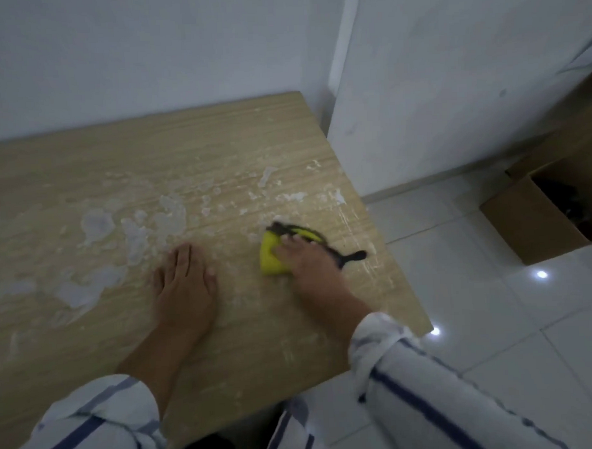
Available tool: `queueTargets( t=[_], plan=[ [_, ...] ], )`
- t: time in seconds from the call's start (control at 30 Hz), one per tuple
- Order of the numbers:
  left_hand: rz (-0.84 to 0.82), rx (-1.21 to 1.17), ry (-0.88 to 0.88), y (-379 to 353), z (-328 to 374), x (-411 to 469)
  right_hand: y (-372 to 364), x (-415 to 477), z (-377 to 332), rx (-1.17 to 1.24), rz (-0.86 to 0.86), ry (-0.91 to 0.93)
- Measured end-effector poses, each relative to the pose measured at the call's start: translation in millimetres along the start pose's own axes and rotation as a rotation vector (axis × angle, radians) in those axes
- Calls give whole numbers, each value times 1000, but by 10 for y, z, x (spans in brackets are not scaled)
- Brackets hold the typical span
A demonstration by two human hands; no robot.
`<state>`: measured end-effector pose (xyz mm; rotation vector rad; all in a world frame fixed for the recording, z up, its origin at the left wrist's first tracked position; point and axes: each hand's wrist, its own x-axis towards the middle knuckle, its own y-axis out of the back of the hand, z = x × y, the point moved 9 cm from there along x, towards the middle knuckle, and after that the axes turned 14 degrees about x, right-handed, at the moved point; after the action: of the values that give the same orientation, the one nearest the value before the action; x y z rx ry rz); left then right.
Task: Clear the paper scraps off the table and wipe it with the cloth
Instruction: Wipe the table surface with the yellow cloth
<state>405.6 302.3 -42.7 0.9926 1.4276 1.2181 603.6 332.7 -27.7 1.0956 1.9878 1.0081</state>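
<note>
Right grip (302, 257) flat, pressing yellow-black cloth (269, 255) onto pale wood surface (218, 143). Left grip (186, 282) flat, fingers together, near white smears (96, 224).

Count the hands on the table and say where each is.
2. The left hand lies flat on the wooden table near its middle. The right hand presses the yellow cloth down near the table's right edge. None seems hidden.

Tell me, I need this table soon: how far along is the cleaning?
Done: no loose scraps plainly visible on the table. In hand: the right hand presses the yellow cloth near the right edge; left hand rests flat. Left: white smeared patches across the middle.
</note>
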Motion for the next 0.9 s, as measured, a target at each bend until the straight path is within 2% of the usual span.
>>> queueTargets(
  t=[0.1,0.17,0.2,0.27,0.33,0.4,0.43,0.5,0.57,0.63,0.7,0.77,0.83,0.9],
  plan=[
    [3,-6,12,5,0,0,687,101,871,37,268,-326],
    [1,-13,20,7,-8,43,900,152,995,102,377,-411],
    [4,-18,20,11,-10,86,885,276,862,69,366,-406],
    [10,-38,22,23,-31,211,597,560,275,3,236,-292],
    [2,-45,46,45,-101,348,91,685,-396,77,82,-53],
    [-2,-50,74,76,-195,461,-249,640,-670,109,-88,103],
    [1,-50,77,91,-236,508,-188,673,-627,122,-91,124],
    [9,-42,66,115,-283,588,114,846,-312,53,36,123],
    [14,-35,53,125,-292,665,490,1026,226,-18,171,-57],
    [19,-41,46,145,-285,772,881,1084,749,66,325,-339],
    [23,-41,35,177,-276,916,1044,1236,726,122,449,-440],
    [25,-35,23,197,-285,1082,876,1592,150,134,388,-280],
    [30,-41,29,221,-331,1265,320,1828,-589,165,127,-14],
    [33,-51,56,246,-426,1463,-80,1837,-850,165,-44,122]
  ],
)
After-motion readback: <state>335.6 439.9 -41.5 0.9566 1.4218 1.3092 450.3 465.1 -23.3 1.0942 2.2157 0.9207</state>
